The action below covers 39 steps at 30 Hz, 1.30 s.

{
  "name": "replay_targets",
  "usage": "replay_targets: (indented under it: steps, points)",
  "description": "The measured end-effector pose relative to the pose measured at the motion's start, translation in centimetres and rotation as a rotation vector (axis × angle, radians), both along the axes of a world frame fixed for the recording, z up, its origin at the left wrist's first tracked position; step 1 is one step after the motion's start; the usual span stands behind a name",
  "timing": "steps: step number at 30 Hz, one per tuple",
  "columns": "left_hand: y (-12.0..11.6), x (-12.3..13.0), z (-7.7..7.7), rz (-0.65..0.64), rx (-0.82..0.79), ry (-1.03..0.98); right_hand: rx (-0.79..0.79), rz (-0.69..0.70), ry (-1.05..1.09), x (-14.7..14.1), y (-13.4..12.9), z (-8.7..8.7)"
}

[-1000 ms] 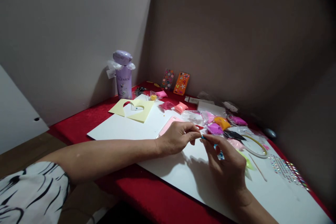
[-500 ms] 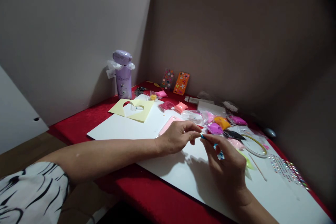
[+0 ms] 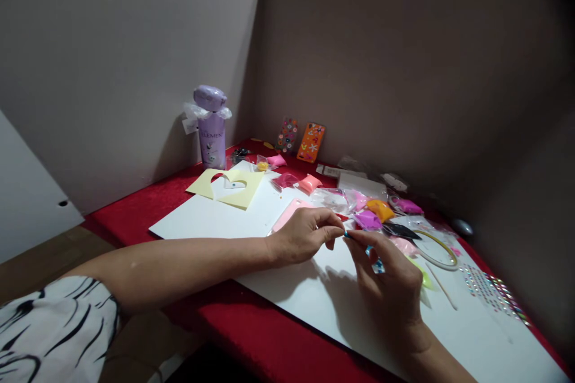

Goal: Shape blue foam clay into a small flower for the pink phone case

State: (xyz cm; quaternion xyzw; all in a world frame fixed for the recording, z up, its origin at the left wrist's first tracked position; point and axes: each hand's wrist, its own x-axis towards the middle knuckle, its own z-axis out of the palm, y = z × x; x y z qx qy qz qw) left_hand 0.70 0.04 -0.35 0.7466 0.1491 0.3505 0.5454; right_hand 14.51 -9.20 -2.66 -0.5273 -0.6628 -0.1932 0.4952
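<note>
Apparently unplaced as yet, a small blue piece (image 3: 347, 234) is pinched between the fingers of the left hand (image 3: 300, 236) and right hand (image 3: 390, 281), above the white board (image 3: 202, 221). The pink case (image 3: 290, 215), partly hidden, is seen undecorated at its exposed end; decorated cases (image 3: 311, 142) are propped near the counter's (image 3: 215, 317) far edge.

Phone cases, 2: orange case (image 3: 311, 142), multicoloured motifs; pink case (image 3: 287, 215), plain.
Red cloth (image 3: 148, 194); purple bottle (image 3: 212, 140).

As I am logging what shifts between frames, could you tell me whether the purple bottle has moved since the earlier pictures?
No, the purple bottle stands unmoved beside the yellow paper.
</note>
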Motion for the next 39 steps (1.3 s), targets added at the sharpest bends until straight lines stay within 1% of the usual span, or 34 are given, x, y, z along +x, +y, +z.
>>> replay_targets:
  steps: [4,10,16,22,26,33,39]
  points:
    - [-0.03,-0.01,0.02,0.007,0.006,0.007,-0.02,-0.006,0.009,0.08,0.07,-0.07]
    - [0.0,0.06,-0.03,-0.017,-0.027,-0.008,0.0,0.001,-0.005,-0.08,0.29,0.04]
    - [-0.08,0.04,0.1,-0.004,0.0,0.002,-0.017,0.003,0.008,-0.04,0.12,0.03]
    - [-0.12,0.01,0.14,-0.049,-0.053,-0.006,-0.002,0.003,0.008,0.04,0.1,0.03]
    - [-0.11,-0.02,0.16,-0.068,-0.059,0.003,0.0,0.015,-0.007,0.07,0.15,0.08]
    - [0.06,0.12,-0.1,-0.095,-0.117,-0.015,0.019,-0.01,-0.015,0.01,-0.02,0.21]
    - [-0.08,-0.01,0.13,-0.088,-0.141,-0.009,-0.015,-0.019,-0.007,0.09,-0.04,0.13]
